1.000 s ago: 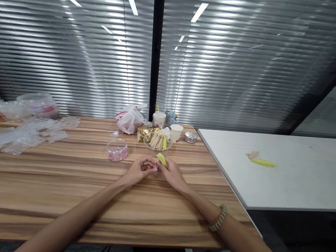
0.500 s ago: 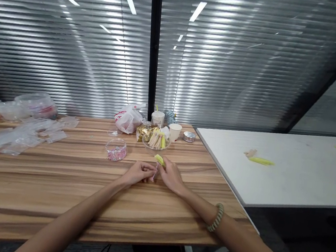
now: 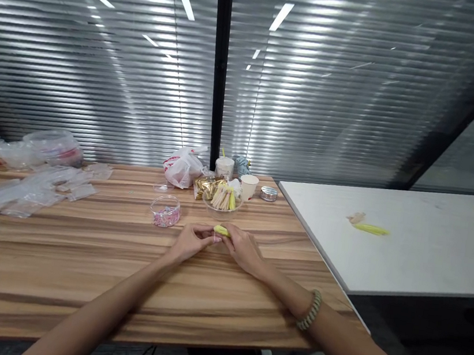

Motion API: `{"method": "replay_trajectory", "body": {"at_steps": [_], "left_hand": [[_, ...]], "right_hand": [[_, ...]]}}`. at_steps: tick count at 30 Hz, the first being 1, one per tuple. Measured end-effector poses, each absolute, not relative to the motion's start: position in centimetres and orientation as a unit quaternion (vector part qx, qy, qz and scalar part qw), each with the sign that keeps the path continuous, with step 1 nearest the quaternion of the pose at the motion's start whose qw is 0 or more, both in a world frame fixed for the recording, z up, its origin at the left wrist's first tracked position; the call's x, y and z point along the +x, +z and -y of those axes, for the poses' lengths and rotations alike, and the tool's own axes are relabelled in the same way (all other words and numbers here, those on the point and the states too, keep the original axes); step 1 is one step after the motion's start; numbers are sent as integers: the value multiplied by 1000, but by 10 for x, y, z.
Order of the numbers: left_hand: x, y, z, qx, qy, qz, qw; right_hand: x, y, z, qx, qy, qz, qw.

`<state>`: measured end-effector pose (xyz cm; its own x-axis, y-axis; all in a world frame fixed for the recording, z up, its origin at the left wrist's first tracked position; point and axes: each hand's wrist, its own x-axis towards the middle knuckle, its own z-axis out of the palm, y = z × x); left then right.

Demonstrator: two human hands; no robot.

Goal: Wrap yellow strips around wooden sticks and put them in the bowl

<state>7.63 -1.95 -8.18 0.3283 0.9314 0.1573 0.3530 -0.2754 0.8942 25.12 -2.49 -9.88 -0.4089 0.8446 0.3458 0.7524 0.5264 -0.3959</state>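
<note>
My right hand (image 3: pixel 245 252) is closed around a small yellow bundle (image 3: pixel 222 230) of soft-looking strands, whose end sticks out to the left past the fingers. My left hand (image 3: pixel 190 242) meets it from the other side, thumb and fingertips pinching a thin pink strand (image 3: pixel 214 235) that runs up to the bundle. Both hands are just above the wooden table, fingertips almost together. Too little of the strand shows to tell how it goes round the bundle. Behind the hands stands a clear bowl (image 3: pixel 220 210) with beige and yellow bundles (image 3: pixel 224 197) in it.
A clear tub (image 3: pixel 165 212) of pink pieces stands left of the bowl. Behind are a gold packet (image 3: pixel 207 186), a white bag (image 3: pixel 183 169), a paper cup (image 3: pixel 248 187) and a round tin (image 3: pixel 268 193). Plastic sleeves (image 3: pixel 27 193) cover the left. A white table (image 3: pixel 420 248) adjoins at right.
The yellow bundle has tipped from slanting upward to nearly level. My left hand has risen slightly with the pink strand, closer to the bundle; less of the strand shows now.
</note>
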Motion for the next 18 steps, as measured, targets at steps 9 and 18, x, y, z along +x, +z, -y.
{"method": "replay_trajectory", "body": {"at_steps": [9,18], "left_hand": [[75,-73,22,650,401,-492,419],[77,-80,21,665,362,-504,416]], "right_hand": [[252,-103,22,-451,49,866,209],[253,-101,23,-415,-99,889,167]]}}
